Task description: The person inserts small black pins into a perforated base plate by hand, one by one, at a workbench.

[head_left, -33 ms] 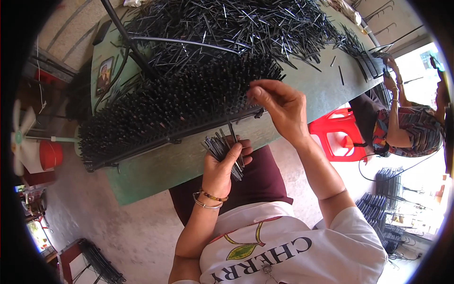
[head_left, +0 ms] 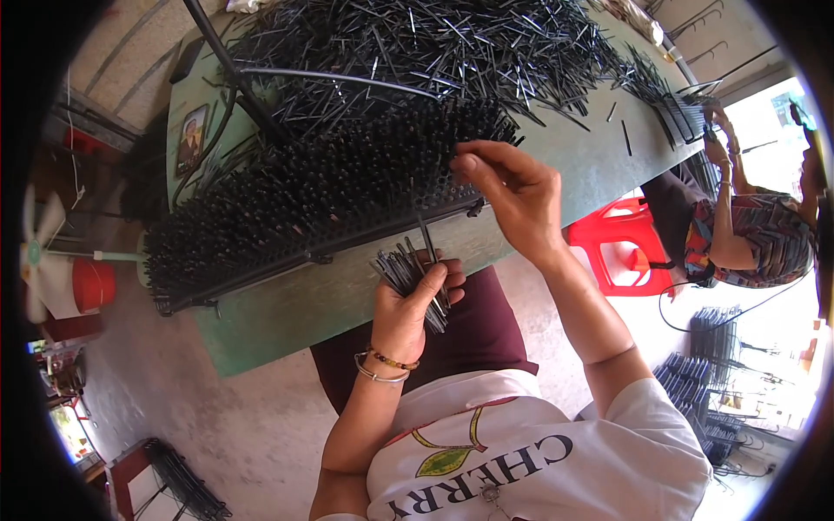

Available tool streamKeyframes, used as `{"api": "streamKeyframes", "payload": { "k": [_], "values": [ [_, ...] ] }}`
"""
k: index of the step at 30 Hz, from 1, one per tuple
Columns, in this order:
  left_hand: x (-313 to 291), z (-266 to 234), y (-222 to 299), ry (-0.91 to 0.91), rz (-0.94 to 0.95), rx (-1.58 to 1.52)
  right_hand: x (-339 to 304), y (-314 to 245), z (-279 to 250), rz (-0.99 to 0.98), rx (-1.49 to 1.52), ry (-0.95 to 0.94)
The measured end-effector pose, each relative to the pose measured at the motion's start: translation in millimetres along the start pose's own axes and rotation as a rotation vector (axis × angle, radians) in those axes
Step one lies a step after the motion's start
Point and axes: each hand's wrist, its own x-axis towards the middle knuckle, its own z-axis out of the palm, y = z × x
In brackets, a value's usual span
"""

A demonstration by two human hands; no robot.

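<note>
My left hand [head_left: 401, 314] is closed around a bundle of thin dark rods [head_left: 398, 271], just off the near edge of the table. One rod stands up out of the bundle toward the rack. My right hand [head_left: 528, 201] is over the right end of a long rack [head_left: 287, 252], which is packed with many upright black rods [head_left: 330, 178]. Its thumb and forefinger are pinched together among the rod tips. Whatever they grip, if anything, is too small and dark to make out.
A large heap of loose rods [head_left: 434, 52] covers the back of the green table [head_left: 261, 334]. A black metal pole [head_left: 228, 61] rises at the left, by a phone [head_left: 191, 139]. At the right, a co-worker [head_left: 738, 230] handles rods beside a red stool [head_left: 612, 252].
My right hand's fingertips have shifted very slightly up and left over the rod tips. My left hand and its bundle look the same.
</note>
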Motion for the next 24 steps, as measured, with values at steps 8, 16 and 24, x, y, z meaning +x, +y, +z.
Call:
{"api": "streamKeyframes", "payload": {
  "k": [8,16,24],
  "values": [
    [0,1,1,0.003,-0.06,-0.001,11,13,16,-0.486,-0.324,0.062],
    [2,-3,1,0.004,-0.131,-0.029,13,18,17,-0.576,-0.423,0.093],
    [0,-2,0,-0.027,-0.082,-0.015,9,23,20,-0.703,-0.647,0.013]
  ]
}}
